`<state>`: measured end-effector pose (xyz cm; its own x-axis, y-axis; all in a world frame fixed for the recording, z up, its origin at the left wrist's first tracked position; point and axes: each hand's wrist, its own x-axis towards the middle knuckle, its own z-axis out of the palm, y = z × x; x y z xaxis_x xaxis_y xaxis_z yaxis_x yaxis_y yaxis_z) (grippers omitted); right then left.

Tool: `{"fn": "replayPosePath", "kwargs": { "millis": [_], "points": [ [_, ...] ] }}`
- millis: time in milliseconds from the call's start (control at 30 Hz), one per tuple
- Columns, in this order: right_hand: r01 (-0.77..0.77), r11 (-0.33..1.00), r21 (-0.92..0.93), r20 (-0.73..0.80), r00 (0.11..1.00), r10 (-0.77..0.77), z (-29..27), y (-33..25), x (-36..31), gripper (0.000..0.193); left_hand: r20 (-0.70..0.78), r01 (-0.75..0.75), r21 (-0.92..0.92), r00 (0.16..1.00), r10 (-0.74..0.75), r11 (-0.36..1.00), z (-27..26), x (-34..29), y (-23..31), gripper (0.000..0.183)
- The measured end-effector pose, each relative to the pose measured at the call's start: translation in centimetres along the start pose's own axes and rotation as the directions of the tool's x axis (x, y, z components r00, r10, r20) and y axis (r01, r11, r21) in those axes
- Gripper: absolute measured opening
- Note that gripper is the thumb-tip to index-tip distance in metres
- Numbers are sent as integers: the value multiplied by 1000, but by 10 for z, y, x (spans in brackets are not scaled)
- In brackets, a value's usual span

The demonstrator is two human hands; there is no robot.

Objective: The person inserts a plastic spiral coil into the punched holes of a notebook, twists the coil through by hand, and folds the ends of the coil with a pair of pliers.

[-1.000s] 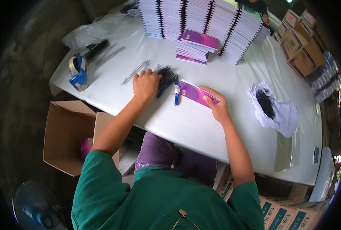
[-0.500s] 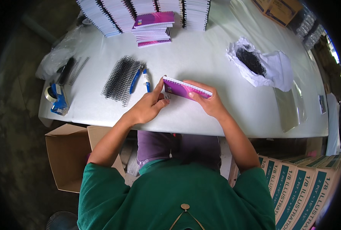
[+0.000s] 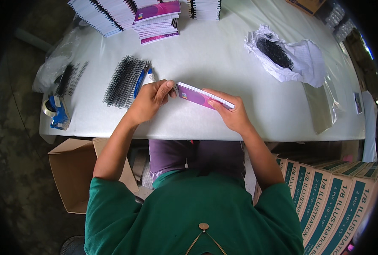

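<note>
My right hand [image 3: 233, 114] grips a small purple notebook [image 3: 194, 97] by its right end, thumb on the cover and fingers behind. The notebook is tilted above the table, its white page edge with a row of holes facing up. At its left end my left hand [image 3: 150, 101] is closed in a pinch around a dark wire coil [image 3: 175, 88], of which only a short bit shows. Just beyond the left hand lie a bundle of black wire coils [image 3: 124, 80], blue-handled pliers [image 3: 140, 80] and a blue-and-white tube-like item [image 3: 150, 76].
A stack of purple notebooks [image 3: 157, 25] and standing rows of coil-bound books [image 3: 102, 17] are at the back. Crumpled white paper [image 3: 308, 63] holds black coils at right. A blue tape dispenser [image 3: 60, 112] sits left. Cardboard boxes [image 3: 72, 174] flank me below the table.
My left hand has drawn back slightly from the notebook's left end, its fingers turned and now pinched together. The right hand keeps its hold on the notebook. The view has shifted slightly.
</note>
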<state>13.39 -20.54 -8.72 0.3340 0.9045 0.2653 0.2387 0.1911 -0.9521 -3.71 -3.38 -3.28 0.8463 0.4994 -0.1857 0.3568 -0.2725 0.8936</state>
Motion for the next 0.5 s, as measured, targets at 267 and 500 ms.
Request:
{"fn": "replayPosePath", "kwargs": {
  "millis": [267, 500],
  "points": [
    [158, 986, -47, 9, 987, -158, 5, 9, 0, 33, 357, 445, -327, 875, -327, 834, -29, 23, 5, 51],
    [33, 999, 27, -24, 999, -32, 2, 3, -10, 30, 159, -395, 347, 919, 361, 851, -16, 5, 26, 20]
  ]
}}
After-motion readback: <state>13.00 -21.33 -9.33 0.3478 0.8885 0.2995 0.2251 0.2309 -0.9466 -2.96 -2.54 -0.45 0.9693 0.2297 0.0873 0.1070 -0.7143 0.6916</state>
